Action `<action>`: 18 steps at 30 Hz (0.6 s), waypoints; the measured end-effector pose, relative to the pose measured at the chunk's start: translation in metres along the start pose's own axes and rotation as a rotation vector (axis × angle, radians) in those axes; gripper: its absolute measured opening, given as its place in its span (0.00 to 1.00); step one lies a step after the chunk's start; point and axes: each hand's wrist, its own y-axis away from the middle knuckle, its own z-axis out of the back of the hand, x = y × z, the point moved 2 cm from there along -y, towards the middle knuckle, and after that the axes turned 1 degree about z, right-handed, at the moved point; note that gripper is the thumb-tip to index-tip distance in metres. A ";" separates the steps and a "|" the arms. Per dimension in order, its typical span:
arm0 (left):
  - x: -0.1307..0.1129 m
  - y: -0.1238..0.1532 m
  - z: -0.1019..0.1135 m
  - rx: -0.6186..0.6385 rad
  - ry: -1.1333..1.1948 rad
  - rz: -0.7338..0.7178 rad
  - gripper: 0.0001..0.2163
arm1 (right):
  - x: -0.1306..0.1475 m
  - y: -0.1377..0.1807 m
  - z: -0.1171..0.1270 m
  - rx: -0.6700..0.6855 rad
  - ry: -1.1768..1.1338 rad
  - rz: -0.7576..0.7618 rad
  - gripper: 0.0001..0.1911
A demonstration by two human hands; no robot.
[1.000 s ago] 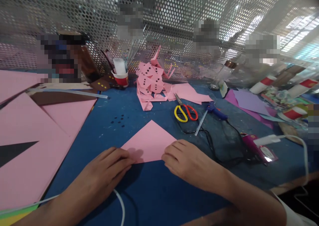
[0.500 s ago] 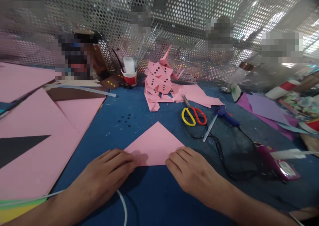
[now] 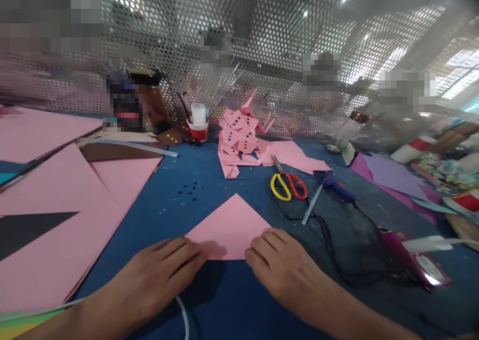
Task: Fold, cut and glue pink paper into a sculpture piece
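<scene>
A pink sheet (image 3: 232, 232) is laid flat on the bench (image 3: 224, 305) between the left hand (image 3: 168, 267) and the right hand (image 3: 282, 267), its peak pointed away from both. A near corner is grasped by each hand under bunched, curled fingers; the sheet seems to be held this way so that its near edge is kept straight and pinned down. Just beyond the left hand, black dots (image 3: 190, 190) are scattered, and straight ahead between the hands a pink model (image 3: 239, 135) is stood. Past the right hand, scissors (image 3: 289, 186) and a glue gun (image 3: 339, 186) are left, probably so that they can be easily reached. To the left of the left hand, larger pink paper (image 3: 101, 230) is spread, perhaps to be kept out of the working space. Both lower corners of the sheet are covered by the fingers, the thumbs cannot be made out, and whether the sheet is one layer or folded cannot be told. A white cable (image 3: 182, 312) is partly hidden by the left forearm, and both forearms are cut off by the frame.
</scene>
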 end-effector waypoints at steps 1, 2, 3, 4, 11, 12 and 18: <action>0.000 0.000 -0.002 -0.005 -0.013 -0.002 0.14 | 0.000 0.000 -0.003 -0.032 -0.006 -0.008 0.05; 0.001 -0.001 -0.005 -0.005 -0.020 0.006 0.13 | 0.000 0.000 -0.006 -0.065 -0.009 -0.018 0.05; 0.001 -0.002 -0.006 -0.027 -0.028 0.012 0.12 | 0.000 -0.001 -0.009 -0.090 -0.011 -0.025 0.05; 0.001 -0.004 -0.008 -0.037 -0.033 0.018 0.11 | 0.000 -0.001 -0.012 -0.110 -0.009 -0.032 0.05; -0.002 -0.019 -0.002 -0.044 0.064 0.154 0.11 | -0.003 -0.006 -0.014 -0.117 -0.029 -0.069 0.04; -0.001 -0.018 -0.001 -0.047 0.102 0.176 0.10 | -0.003 -0.007 -0.013 -0.117 -0.045 -0.084 0.05; 0.003 -0.012 0.001 -0.075 0.238 0.212 0.07 | -0.006 -0.008 -0.010 -0.156 -0.204 -0.181 0.05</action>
